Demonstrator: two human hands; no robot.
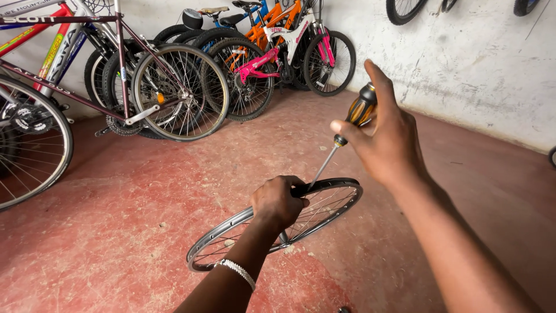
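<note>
There is one view only, from a camera on the person's head. It looks forward and down over both forearms, close to the hands, to the red floor (116,220). Farther away it faces parked bicycles (191,81) along a white wall (475,69).

Left hand (278,202): closed in a fist, knuckles turned upward, fingers curled under and hidden from view. Left forearm: extended forward from the lower edge of the view, wrist held straight (a beaded band is worn just behind it). Right hand (382,136): raised higher than the left and well apart from it, back of the hand shown, thumb pointed up, forefinger stretched leftward. Right forearm: entered from the lower right, angled up and inward.
</note>
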